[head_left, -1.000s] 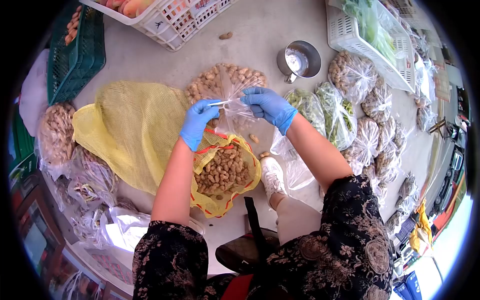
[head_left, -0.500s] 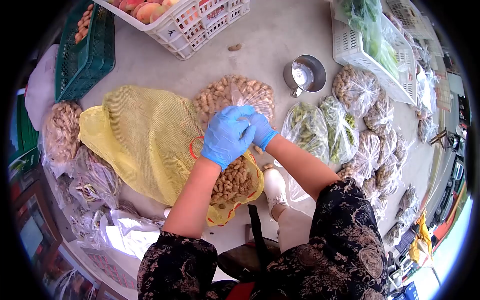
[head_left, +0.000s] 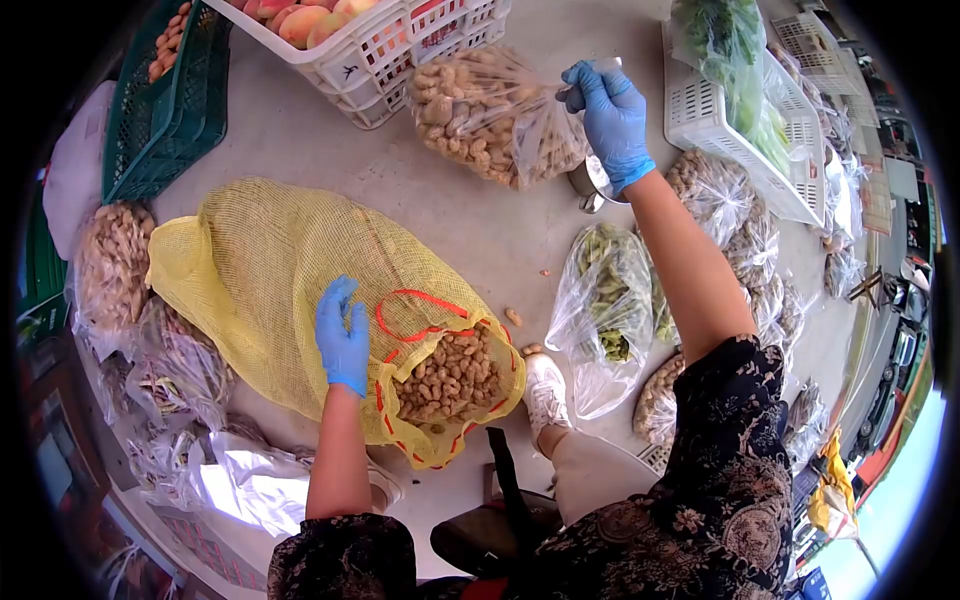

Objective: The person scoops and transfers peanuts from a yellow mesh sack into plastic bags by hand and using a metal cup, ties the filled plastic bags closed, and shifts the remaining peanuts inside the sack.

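My right hand [head_left: 615, 120], in a blue glove, pinches the gathered neck of a clear plastic bag of peanuts [head_left: 490, 115]. The bag is tilted, its full end pointing left toward the white crate. Over the yellow mesh sack [head_left: 285, 260], my left hand [head_left: 343, 335], gloved too, has its fingers stretched and thumb apart, holding nothing. Loose unshelled peanuts [head_left: 455, 380] show in the sack's mouth, which has a red drawstring and faces my feet. Partly hidden behind the bag and my right wrist is a metal mug [head_left: 592, 188].
A white crate of peaches [head_left: 370, 70] stands at the top, a green crate [head_left: 165, 120] at upper left. Bags of green pods [head_left: 605, 310] and tied peanut bags [head_left: 715, 190] lie right, below a white crate of greens [head_left: 700, 110]. More bags [head_left: 115, 265] line the left.
My right hand has carried the peanut bag up and to the right, off the floor. My left hand has come away from the bag's neck and moved down left, opening over the sack.
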### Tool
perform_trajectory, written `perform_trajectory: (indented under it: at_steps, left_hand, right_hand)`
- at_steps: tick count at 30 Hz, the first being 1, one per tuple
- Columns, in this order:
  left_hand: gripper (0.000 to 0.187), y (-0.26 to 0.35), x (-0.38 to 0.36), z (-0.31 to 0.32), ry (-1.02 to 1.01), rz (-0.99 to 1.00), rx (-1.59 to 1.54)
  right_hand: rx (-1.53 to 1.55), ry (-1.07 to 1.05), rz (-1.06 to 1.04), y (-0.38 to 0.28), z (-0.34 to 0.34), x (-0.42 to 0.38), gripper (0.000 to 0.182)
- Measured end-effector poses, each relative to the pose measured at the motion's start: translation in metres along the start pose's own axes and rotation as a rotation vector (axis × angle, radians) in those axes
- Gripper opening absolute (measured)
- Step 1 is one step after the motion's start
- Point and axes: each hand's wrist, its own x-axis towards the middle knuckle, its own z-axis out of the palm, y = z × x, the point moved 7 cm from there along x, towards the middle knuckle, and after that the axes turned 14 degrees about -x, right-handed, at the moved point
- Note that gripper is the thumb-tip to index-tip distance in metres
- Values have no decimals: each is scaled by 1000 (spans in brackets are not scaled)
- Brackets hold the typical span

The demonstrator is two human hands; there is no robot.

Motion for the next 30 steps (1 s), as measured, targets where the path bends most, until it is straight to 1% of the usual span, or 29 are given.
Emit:
perform_trajectory:
  at_steps: [1,2,3,5,8,9,11,13,15,17,19,20,21,23,24,25,27,30]
  left_hand:
    - [28,-2,-5,4,-47,21,108]
    - [27,-5,-10,8,-80,19,149]
    - [26,-8,-12,13,-113,27,188]
    - [24,-12,-18,23,-172,21,234]
    - [23,-17,-29,35,-229,-27,245]
    - [23,-18,-35,38,-237,-47,240]
    - [22,-18,-38,45,-253,-53,240]
    - [22,-16,-42,51,-264,-40,253]
    - [23,-18,-46,54,-289,-28,299]
    - [23,-23,-51,57,-319,-28,314]
    - [23,-25,-54,63,-354,-40,299]
    - [25,-27,-50,65,-346,-72,222]
    - [24,-28,-50,64,-334,-66,210]
    - [24,-33,-50,61,-299,-70,178]
    - [24,-36,-53,59,-300,-74,175]
    - [23,-38,-52,57,-301,-77,172]
    - [22,-36,-42,54,-304,-50,199]
    - [22,-62,-52,35,-279,-53,167]
  right_hand:
    - [-18,24,-16,11,-13,14,17]
    - [0,58,-30,12,-23,23,18]
    - [-64,98,-62,14,-32,33,17]
    - [-343,128,-112,22,-49,50,17]
    - [-915,48,-316,53,-39,57,16]
    - [-1211,-63,-387,71,-29,55,15]
    - [-1673,-281,-331,83,-7,41,12]
    - [-1799,-200,-518,76,34,19,19]
    - [-1639,-222,-734,70,92,-4,33]
    - [-1408,-369,-578,106,139,-12,46]
    - [-1503,-420,-398,131,159,-10,41]
    - [-1546,-445,-306,144,164,-9,39]
    - [-1474,-489,-237,155,169,-10,39]
    - [-1329,-590,-108,177,174,-12,38]
    - [-1405,-648,-171,184,174,-27,32]
    - [-1334,-634,-276,189,169,-41,25]
    - [-1106,-769,-98,209,145,-53,21]
    - [-1231,-973,-50,181,100,-124,22]
